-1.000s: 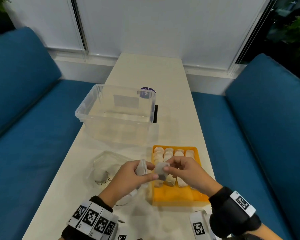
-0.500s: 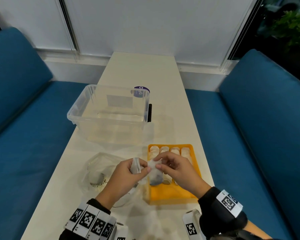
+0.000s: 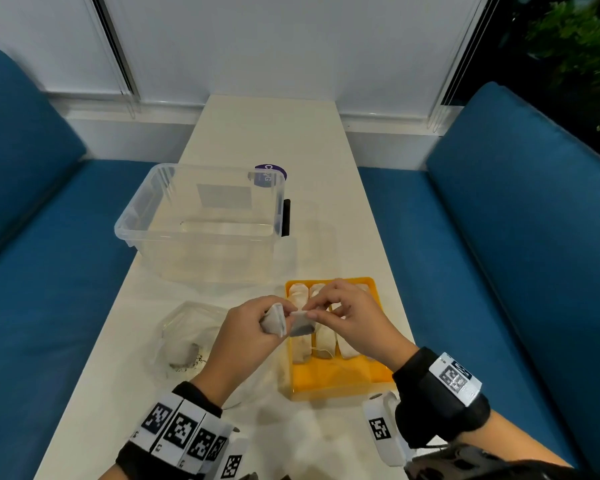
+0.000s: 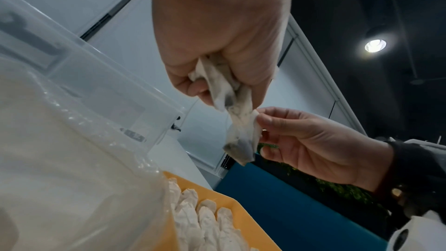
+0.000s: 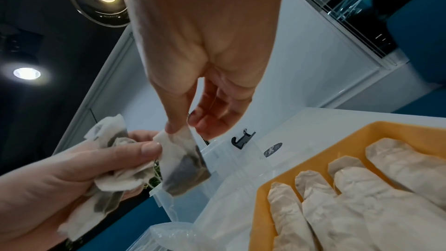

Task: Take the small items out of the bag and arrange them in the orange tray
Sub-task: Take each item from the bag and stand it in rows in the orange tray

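Nearest, the two wrists carry black bands with printed markers. Above the near end of the white tabletop point(image 3: 94, 420) the left hand point(image 3: 248, 332) grips a small bunch of tea bags point(image 3: 274, 320), fingers point(image 5: 120, 152) curled round them. The right hand point(image 3: 352, 318) pinches the top corner of one tea bag point(image 5: 183, 165) between thumb and forefinger, the other fingers loosely spread; this bag hangs just beside the bunch, over the left edge of the orange tray point(image 3: 336, 384). The tray lies under the right hand, with rows of pale tea bags point(image 5: 337, 198) lying in it. Left of the tray lies the clear plastic bag point(image 3: 184, 341), with dark crumbs inside. Farther off stands a clear plastic bin point(image 3: 201, 220), and blue seats point(image 3: 499, 254) flank the tabletop.
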Motion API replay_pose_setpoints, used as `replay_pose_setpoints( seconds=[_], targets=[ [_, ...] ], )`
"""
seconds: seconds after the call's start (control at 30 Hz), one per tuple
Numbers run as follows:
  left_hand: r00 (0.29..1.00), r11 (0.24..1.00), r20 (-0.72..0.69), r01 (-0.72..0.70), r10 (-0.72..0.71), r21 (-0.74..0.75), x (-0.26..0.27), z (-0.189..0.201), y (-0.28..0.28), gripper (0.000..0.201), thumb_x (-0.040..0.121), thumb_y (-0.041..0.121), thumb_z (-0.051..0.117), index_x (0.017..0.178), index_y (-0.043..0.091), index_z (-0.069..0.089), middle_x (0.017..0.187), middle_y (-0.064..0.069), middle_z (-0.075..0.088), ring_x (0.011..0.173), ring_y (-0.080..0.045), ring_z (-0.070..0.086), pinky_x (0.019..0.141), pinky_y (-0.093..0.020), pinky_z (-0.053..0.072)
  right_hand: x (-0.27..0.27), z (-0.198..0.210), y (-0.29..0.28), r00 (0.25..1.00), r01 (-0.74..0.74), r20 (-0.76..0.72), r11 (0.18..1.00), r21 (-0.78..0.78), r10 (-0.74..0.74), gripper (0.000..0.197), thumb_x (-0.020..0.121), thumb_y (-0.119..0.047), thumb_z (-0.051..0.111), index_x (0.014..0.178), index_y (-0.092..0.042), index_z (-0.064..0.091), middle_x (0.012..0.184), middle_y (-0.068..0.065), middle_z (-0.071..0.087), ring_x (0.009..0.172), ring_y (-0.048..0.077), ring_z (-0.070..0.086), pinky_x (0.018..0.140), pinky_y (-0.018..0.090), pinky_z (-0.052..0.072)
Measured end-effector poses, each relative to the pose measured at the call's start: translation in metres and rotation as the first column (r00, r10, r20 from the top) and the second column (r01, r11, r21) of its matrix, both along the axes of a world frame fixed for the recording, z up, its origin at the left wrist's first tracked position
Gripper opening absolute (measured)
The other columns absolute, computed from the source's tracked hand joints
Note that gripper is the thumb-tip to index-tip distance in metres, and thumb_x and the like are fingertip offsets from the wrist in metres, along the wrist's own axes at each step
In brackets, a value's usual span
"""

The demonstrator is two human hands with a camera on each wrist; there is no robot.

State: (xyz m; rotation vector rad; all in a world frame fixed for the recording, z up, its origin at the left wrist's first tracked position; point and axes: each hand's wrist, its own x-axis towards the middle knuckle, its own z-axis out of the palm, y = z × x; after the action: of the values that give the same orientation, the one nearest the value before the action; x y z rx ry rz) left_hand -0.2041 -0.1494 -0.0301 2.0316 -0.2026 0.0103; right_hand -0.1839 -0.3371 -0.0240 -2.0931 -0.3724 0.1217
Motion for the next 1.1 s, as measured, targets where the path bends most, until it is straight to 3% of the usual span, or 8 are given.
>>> replay_pose_setpoints(
  seconds=[0.2, 0.3, 0.43, 0.53, 0.63, 0.8, 1.0, 1.1],
  targets=[
    [0.998, 1.0, -0.065, -0.02, 0.02, 0.0, 0.005, 0.0, -0.005, 0.006, 0.082, 0.02, 0.069, 0.078, 0.024, 0.066, 0.071, 0.011, 0.063, 0.069, 0.004, 0.056, 0.056, -0.011, 0.044, 0.003, -0.003, -0.003, 0.996, -0.053, -0.074, 0.997, -0.05, 0.049, 0.007, 0.087, -0.021, 0.065, 0.093, -0.019, 0.068, 0.082, -0.019, 0.059, 0.079, -0.011, 0.054, 0.07, 0.008, 0.045],
    [0.99, 1.0, -0.142, -0.009, 0.012, 0.026, 0.004, -0.005, -0.002, 0.008, 0.083, 0.019, 0.067, 0.076, 0.024, 0.066, 0.068, 0.009, 0.063, 0.059, 0.001, 0.055, 0.052, -0.011, 0.042, 0.007, -0.015, -0.002, 0.989, -0.081, -0.129, 0.994, -0.077, 0.07, 0.009, 0.089, -0.021, 0.063, 0.095, -0.017, 0.068, 0.081, -0.018, 0.058, 0.076, -0.006, 0.054, 0.069, 0.01, 0.045],
    [0.957, 0.99, -0.26, -0.139, 0.125, -0.036, 0.0, -0.012, 0.017, 0.005, 0.083, 0.019, 0.068, 0.079, 0.02, 0.066, 0.08, -0.001, 0.068, 0.068, -0.01, 0.059, 0.05, -0.016, 0.047, 0.015, -0.035, -0.005, 0.962, -0.083, -0.269, 0.99, -0.117, 0.049, 0.003, 0.091, -0.019, 0.06, 0.093, -0.019, 0.062, 0.083, -0.01, 0.059, 0.076, 0.004, 0.054, 0.07, 0.02, 0.05],
    [0.914, 0.958, -0.354, -0.258, 0.199, -0.129, -0.007, -0.015, 0.041, 0.006, 0.084, 0.02, 0.067, 0.083, 0.015, 0.066, 0.084, -0.007, 0.068, 0.071, -0.016, 0.06, 0.051, -0.022, 0.048, 0.022, -0.047, -0.008, 0.933, -0.094, -0.359, 0.97, -0.225, 0.007, 0.006, 0.091, -0.019, 0.061, 0.095, -0.016, 0.063, 0.081, -0.006, 0.059, 0.072, 0.006, 0.055, 0.065, 0.015, 0.046],
    [0.868, 0.916, -0.435, -0.351, 0.24, -0.194, -0.013, -0.02, 0.057, 0.01, 0.085, 0.022, 0.065, 0.088, 0.012, 0.065, 0.087, -0.013, 0.068, 0.073, -0.02, 0.06, 0.056, -0.026, 0.048, 0.027, -0.06, -0.009, 0.894, -0.177, -0.448, 0.936, -0.304, 0.024, 0.006, 0.088, -0.019, 0.064, 0.092, -0.014, 0.066, 0.075, -0.007, 0.059, 0.067, 0.005, 0.054, 0.061, 0.012, 0.041],
    [0.812, 0.871, -0.543, -0.411, 0.215, -0.27, -0.018, -0.026, 0.064, 0.027, 0.084, 0.031, 0.065, 0.098, 0.007, 0.063, 0.095, -0.017, 0.07, 0.091, -0.028, 0.065, 0.08, -0.035, 0.05, 0.033, -0.068, 0.0, 0.793, -0.195, -0.608, 0.956, -0.218, 0.023, 0.013, 0.086, -0.011, 0.067, 0.076, -0.017, 0.061, 0.063, -0.004, 0.059, 0.046, -0.003, 0.055, 0.05, 0.009, 0.042],
    [0.773, 0.811, -0.623, -0.436, 0.115, -0.39, -0.018, -0.014, 0.057, 0.024, 0.087, 0.026, 0.057, 0.099, 0.005, 0.061, 0.09, -0.01, 0.068, 0.082, -0.016, 0.063, 0.074, -0.027, 0.047, 0.036, -0.077, 0.014, 0.828, -0.291, -0.559, 0.884, -0.365, 0.042, 0.021, 0.086, -0.013, 0.065, 0.073, -0.021, 0.051, 0.067, -0.005, 0.06, 0.062, 0.011, 0.058, 0.058, 0.017, 0.045],
    [0.787, 0.818, -0.61, -0.408, 0.091, -0.405, -0.017, -0.011, 0.057, 0.035, 0.08, 0.034, 0.066, 0.098, 0.005, 0.061, 0.093, -0.011, 0.068, 0.076, -0.011, 0.065, 0.071, -0.025, 0.046, 0.034, -0.08, 0.016, 0.897, -0.275, -0.439, 0.84, -0.468, 0.049, 0.007, 0.085, -0.018, 0.065, 0.082, -0.016, 0.06, 0.074, -0.007, 0.056, 0.077, 0.012, 0.054, 0.062, 0.015, 0.039]
  ],
)
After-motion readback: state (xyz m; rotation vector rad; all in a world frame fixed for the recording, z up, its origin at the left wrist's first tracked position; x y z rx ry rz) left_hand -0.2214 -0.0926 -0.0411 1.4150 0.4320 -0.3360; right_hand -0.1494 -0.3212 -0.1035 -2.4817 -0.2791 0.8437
